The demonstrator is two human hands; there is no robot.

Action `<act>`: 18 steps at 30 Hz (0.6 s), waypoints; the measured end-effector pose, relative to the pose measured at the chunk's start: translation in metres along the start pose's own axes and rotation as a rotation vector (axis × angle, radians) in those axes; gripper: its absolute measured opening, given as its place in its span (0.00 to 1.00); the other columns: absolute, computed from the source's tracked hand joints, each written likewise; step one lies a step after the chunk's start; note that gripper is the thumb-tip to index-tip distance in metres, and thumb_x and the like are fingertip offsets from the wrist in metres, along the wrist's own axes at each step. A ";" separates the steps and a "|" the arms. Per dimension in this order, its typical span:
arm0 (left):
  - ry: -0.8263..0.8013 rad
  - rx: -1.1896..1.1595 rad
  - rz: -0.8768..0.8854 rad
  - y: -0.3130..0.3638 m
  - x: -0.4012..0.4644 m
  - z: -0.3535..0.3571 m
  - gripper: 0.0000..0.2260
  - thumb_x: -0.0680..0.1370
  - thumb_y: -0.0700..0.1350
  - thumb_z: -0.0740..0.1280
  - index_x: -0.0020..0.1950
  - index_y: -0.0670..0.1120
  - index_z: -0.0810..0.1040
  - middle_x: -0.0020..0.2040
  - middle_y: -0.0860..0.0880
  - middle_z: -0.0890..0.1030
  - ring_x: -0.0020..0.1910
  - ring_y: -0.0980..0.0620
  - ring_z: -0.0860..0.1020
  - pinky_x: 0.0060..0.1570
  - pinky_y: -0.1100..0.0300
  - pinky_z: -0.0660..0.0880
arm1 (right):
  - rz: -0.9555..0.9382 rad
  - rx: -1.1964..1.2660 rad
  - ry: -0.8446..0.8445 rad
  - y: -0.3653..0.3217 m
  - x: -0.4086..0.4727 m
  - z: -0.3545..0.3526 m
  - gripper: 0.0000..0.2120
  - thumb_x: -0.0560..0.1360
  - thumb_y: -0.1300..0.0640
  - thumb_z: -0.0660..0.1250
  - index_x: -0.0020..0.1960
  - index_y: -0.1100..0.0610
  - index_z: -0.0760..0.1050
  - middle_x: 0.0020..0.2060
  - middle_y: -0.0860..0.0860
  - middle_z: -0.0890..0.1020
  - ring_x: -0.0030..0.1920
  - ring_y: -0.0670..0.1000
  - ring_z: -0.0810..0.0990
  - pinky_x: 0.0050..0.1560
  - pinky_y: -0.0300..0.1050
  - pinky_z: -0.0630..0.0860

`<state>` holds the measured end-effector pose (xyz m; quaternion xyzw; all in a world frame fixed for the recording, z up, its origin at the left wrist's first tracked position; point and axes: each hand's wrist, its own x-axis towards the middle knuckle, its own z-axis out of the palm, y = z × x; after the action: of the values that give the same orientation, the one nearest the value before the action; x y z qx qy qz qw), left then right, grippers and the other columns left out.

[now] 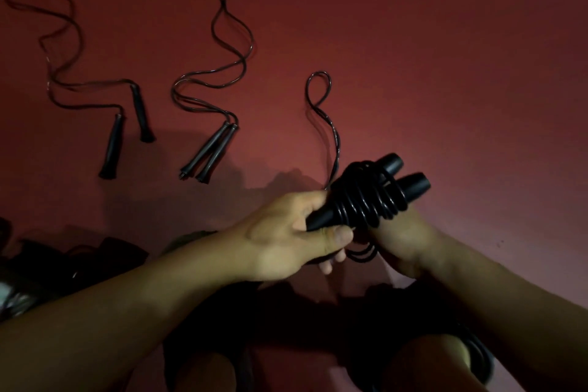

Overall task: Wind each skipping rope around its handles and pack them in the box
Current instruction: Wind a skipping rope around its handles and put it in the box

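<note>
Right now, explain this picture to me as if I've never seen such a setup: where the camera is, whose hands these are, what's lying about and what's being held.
There is no machine here. A person wears a camera on the head, looking down at their own two bare hands over a red floor. The left hand grips the narrow ends of a pair of black handles with rope wound around them; the right hand holds the wound bundle from below. A loose tail of rope still trails on the floor. Two more skipping ropes lie unwound: one at far left, one in the middle. No box is clearly visible.
</note>
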<state>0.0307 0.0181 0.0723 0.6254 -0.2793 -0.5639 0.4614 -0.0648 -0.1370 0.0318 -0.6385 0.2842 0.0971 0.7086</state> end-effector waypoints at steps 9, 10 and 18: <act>0.457 0.183 -0.137 -0.016 0.005 -0.012 0.04 0.81 0.47 0.64 0.46 0.53 0.74 0.33 0.52 0.79 0.26 0.58 0.76 0.28 0.69 0.71 | 0.136 -0.079 -0.053 -0.006 -0.010 0.022 0.10 0.82 0.59 0.60 0.48 0.51 0.79 0.31 0.49 0.77 0.22 0.45 0.67 0.25 0.39 0.66; 0.491 0.213 -0.164 -0.019 0.005 -0.014 0.04 0.81 0.48 0.64 0.46 0.53 0.73 0.34 0.52 0.79 0.25 0.60 0.75 0.27 0.71 0.70 | 0.155 -0.118 -0.063 -0.008 -0.011 0.022 0.08 0.82 0.59 0.60 0.52 0.51 0.78 0.29 0.47 0.77 0.22 0.44 0.68 0.25 0.39 0.67; 0.499 0.148 -0.320 -0.033 0.008 -0.019 0.04 0.83 0.48 0.61 0.56 0.51 0.70 0.40 0.49 0.74 0.35 0.53 0.75 0.29 0.69 0.70 | 0.089 -0.514 -0.102 -0.020 -0.017 0.027 0.09 0.81 0.55 0.61 0.43 0.53 0.75 0.24 0.44 0.77 0.24 0.43 0.75 0.28 0.38 0.73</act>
<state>0.0446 0.0300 0.0379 0.8126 -0.0955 -0.4363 0.3743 -0.0613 -0.1103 0.0585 -0.7785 0.2420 0.2293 0.5317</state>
